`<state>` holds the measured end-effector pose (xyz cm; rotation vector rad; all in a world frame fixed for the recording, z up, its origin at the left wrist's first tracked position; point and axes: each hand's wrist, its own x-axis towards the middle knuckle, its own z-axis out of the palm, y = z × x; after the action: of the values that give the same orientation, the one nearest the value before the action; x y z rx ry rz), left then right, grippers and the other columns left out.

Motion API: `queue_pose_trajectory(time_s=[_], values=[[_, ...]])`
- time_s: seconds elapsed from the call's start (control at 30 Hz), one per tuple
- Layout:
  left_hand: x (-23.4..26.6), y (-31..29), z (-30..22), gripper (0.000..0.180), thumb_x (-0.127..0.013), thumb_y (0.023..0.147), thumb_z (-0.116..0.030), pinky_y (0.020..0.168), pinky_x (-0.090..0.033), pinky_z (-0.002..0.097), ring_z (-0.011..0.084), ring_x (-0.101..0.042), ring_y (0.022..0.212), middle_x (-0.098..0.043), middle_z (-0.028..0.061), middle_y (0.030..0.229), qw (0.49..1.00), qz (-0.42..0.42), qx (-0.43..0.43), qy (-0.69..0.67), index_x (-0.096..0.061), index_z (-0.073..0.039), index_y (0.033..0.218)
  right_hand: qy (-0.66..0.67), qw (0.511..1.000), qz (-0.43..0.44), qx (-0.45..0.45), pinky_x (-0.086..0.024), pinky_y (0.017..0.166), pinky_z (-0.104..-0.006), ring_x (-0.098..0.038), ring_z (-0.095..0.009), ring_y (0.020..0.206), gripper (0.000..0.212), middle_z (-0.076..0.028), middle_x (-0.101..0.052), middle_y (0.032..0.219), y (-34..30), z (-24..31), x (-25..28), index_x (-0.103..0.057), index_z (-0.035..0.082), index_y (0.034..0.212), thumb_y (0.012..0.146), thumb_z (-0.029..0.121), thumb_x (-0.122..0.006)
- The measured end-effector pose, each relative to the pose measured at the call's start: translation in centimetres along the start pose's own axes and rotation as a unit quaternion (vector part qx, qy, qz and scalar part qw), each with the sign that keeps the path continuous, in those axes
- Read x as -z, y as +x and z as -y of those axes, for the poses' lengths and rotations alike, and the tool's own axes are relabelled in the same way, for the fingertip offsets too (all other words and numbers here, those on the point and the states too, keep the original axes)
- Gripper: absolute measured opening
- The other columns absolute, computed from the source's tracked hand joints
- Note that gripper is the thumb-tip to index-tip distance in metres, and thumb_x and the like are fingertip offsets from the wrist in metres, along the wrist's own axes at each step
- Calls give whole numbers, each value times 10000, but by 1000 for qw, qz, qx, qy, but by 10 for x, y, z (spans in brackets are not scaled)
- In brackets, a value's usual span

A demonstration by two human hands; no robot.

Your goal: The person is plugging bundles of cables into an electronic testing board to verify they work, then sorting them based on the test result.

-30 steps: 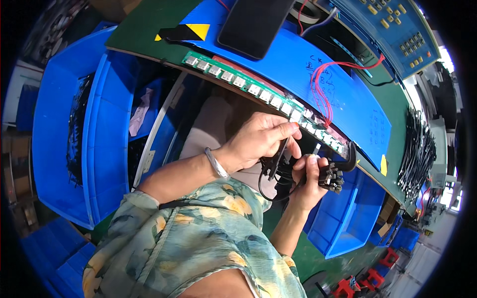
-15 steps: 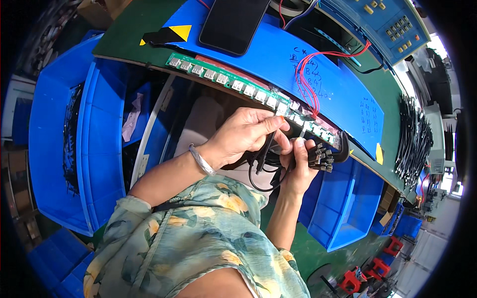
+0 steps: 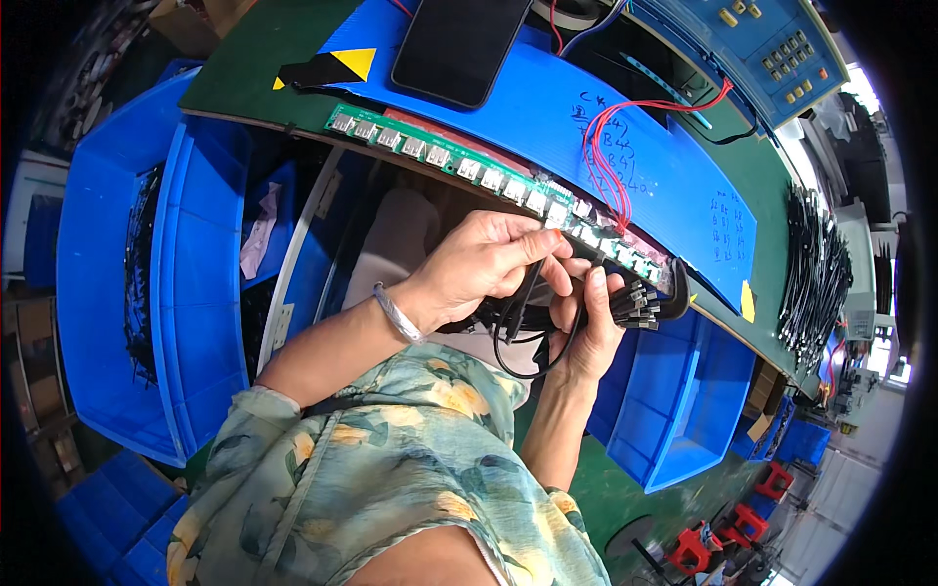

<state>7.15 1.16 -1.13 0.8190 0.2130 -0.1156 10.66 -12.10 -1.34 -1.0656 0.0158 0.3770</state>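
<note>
Below the long green silver-socketed circuit board (image 3: 503, 183), whose length slopes down rightward, left hand (image 3: 486, 259) closes fingers on thin black cable (image 3: 532, 283); right hand (image 3: 589, 332) pinches up-pointing black plug (image 3: 599, 260).

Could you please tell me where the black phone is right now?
The black phone lies at the top of the head view, just left of centre, on the blue sheet, right of the yellow-and-black tape and beyond the green circuit board.

head cam: we're on the head, left fisheye | facing down at left hand (image 3: 477, 262), right hand (image 3: 592, 327), tabletop (image 3: 233, 90) | pretty close, wide
</note>
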Motion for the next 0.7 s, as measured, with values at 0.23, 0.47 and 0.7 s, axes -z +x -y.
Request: queue_pose_trajectory(time_s=[0.23, 0.47, 0.7], values=[[2, 0, 1, 238, -455, 856, -199, 332, -192, 128, -8, -264, 355, -593, 113, 702, 1000, 9, -5, 17, -564, 10, 895, -59, 997, -44, 32, -275, 319, -176, -364, -53, 367, 170, -20, -477, 556, 2, 0, 4, -472, 67, 620, 735, 48, -596], [2, 0, -1, 241, -449, 858, -198, 329, -194, 130, -3, -253, 349, -593, 135, 716, 1000, 21, -3, 10, -560, 11, 898, -129, 983, -98, 81, -276, 321, -167, -361, -38, 355, 234, 20, -454, 527, 3, 3, -2, -450, 92, 582, 704, -43, -597], [1, 2, 0, 244, -449, 857, -201, 328, -195, 126, -4, -256, 349, -593, 141, 721, 1000, 18, 3, 8, -558, 13, 900, -159, 980, -86, 87, -249, 324, -169, -358, -38, 351, 222, 26, -447, 498, 7, 7, -2, -468, 86, 571, 711, -40, -586]])
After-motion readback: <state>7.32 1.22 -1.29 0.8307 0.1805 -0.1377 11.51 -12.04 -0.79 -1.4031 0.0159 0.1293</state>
